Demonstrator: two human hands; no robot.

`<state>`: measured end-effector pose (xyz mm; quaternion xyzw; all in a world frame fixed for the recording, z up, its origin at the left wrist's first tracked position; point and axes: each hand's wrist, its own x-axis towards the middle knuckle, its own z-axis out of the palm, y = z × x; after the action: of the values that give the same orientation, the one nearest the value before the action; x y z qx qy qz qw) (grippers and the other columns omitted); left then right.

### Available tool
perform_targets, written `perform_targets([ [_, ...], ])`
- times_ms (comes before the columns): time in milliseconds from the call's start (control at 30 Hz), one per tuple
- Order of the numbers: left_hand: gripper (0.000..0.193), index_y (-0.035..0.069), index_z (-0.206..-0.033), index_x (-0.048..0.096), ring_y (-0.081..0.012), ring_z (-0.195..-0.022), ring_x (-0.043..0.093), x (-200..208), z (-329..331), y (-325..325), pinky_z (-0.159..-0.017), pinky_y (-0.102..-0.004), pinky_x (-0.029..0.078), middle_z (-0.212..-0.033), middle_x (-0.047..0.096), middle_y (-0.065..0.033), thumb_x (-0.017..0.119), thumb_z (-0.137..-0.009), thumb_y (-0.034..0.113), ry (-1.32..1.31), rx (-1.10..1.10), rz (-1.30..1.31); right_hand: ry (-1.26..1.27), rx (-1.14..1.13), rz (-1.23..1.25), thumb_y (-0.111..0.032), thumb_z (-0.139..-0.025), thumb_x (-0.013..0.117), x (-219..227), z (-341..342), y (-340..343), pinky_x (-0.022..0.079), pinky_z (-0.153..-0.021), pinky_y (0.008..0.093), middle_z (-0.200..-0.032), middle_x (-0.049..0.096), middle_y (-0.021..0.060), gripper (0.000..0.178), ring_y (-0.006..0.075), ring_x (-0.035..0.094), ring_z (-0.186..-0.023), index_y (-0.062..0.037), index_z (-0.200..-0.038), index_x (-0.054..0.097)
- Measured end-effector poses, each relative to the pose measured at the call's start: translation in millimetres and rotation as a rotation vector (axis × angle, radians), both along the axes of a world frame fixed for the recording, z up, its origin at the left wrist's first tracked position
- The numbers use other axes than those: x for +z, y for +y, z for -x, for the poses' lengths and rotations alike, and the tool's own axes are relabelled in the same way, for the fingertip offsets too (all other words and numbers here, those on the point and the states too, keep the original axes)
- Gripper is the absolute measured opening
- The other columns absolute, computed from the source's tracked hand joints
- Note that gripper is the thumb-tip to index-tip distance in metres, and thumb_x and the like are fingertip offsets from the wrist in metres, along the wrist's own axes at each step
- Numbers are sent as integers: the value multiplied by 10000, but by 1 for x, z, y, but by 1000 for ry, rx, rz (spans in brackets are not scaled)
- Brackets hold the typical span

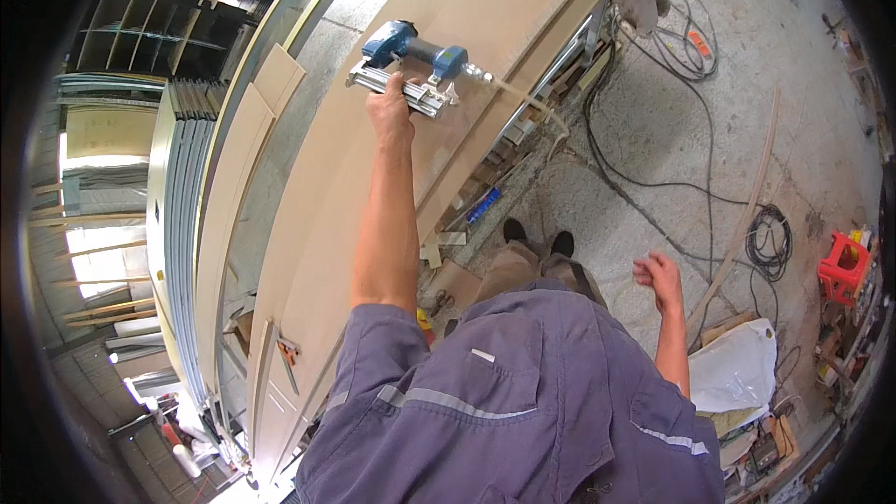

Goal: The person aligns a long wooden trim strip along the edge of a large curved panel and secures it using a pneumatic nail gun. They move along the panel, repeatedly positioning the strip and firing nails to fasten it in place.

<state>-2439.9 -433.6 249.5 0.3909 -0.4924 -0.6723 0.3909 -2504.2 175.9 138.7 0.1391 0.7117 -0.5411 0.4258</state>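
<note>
My left hand [390, 114] is closed around the silver magazine of a blue pneumatic nail gun [450, 60]. The tool is held over a long brown board [327, 163] that lies lengthwise on the workbench. A pale air hose [523, 98] runs from the coupling at the tool's right end over the board's edge. My right hand [661, 278] hangs at my right side above the concrete floor, fingers loosely bent and slightly apart, with nothing visible in it.
Pliers with orange handles [288, 348] lie on the board's near end. Upright panels [187, 224] stand at the left. Black cables [770, 243] coil on the floor at right, near a red stool [843, 267] and a white sack [735, 369]. A blue object [483, 205] lies beside the bench.
</note>
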Motion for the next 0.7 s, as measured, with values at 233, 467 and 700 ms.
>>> perform_targets([
  [233, 303, -22, -1150, 553, -156, -741, 689, 80, -47, 66, -649, -283, 550, -883, 731, -126, 650, -990, 217, -84, -300, 75, 377, 118, 447, -375, -1041, 614, 137, 53, -177, 576, -824, 362, -1203, 712, 183, 536, 250, 723, -974, 30, -1383, 532],
  [467, 390, -40, -1220, 536, -149, -817, 678, 91, -80, 138, -743, -306, 547, -891, 708, -89, 679, -980, 232, -102, -812, -66, -166, 235, 915, -526, -1011, 607, 177, 16, -284, 613, -754, 370, -1295, 652, 213, 771, 249, 727, -896, 85, -1453, 450],
  [700, 731, -39, -1503, 391, -357, -1357, 525, 83, -126, 172, -1077, -425, 469, -1469, 488, -280, 744, -935, 257, -278, -730, 481, -94, -73, 749, -342, -1011, 656, 167, -20, -288, 596, -612, 305, -988, 741, 170, 526, 171, 682, -663, 98, -1291, 593],
])
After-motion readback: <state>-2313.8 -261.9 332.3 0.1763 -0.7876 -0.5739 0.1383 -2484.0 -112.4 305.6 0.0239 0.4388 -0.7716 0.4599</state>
